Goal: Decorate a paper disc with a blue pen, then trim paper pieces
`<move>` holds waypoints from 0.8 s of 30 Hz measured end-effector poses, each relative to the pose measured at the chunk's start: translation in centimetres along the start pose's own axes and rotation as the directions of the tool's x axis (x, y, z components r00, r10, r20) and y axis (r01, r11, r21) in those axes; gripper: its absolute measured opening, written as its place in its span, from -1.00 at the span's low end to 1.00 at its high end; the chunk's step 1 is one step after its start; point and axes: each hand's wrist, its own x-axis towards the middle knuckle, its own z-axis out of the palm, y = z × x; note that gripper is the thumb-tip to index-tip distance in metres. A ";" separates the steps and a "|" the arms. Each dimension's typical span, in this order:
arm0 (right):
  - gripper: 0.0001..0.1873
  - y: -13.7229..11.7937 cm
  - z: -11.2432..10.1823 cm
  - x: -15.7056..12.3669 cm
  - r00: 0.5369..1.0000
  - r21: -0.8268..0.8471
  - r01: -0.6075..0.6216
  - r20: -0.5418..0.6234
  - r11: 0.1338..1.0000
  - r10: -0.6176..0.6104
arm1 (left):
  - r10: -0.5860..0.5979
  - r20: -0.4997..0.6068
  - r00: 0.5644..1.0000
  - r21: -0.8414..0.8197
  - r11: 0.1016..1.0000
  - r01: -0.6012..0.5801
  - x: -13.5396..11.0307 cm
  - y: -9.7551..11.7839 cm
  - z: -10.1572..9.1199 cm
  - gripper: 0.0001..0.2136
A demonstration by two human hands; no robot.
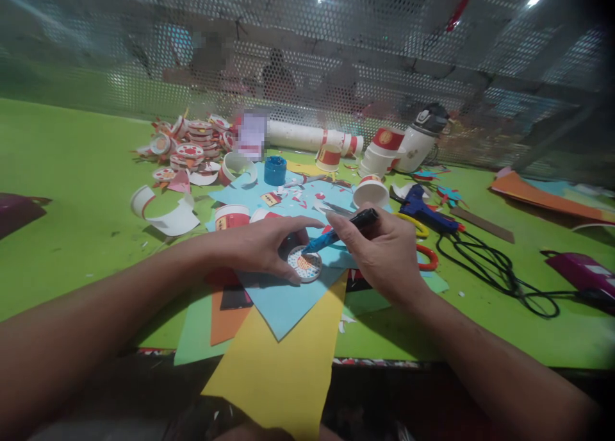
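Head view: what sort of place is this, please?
Most likely a craft workbench in a workshop. Coloured paper sheets and cut paper cups cover the green table, a blue glue gun lies nearby, and the right hand holds a blue pen over a round disc held by the left hand.

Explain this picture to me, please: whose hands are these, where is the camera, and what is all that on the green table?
No machine here: a person's bare hands, filmed by a camera worn on the head, looking down. The left hand steadies a small round disc on blue paper. The right hand has a marker in its grip, tip at the disc. On the green table lie coloured sheets, cut paper cups, a glue gun and scissors.
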 end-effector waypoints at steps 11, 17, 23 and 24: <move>-0.54 0.4 0.1 -0.1 1.000 0.000 -0.004 0.023 1.000 0.004 | 0.012 -0.002 1.000 -0.006 1.000 -0.012 0.1 0.0 0.0 -0.19; -0.51 0.2 0.1 -0.1 0.999 -0.006 0.013 0.031 1.000 -0.013 | 0.033 -0.001 0.999 -0.002 0.999 -0.033 0.1 -0.2 0.0 -0.20; -0.60 -0.2 -0.1 0.1 0.995 -0.048 0.064 0.085 0.997 -0.059 | 0.015 0.000 1.000 -0.008 1.000 -0.015 0.1 0.0 0.0 -0.22; -0.61 -0.2 -0.1 0.1 0.995 -0.052 0.063 0.086 0.997 -0.058 | 0.016 -0.004 1.000 -0.009 1.000 -0.016 0.1 0.1 0.0 -0.22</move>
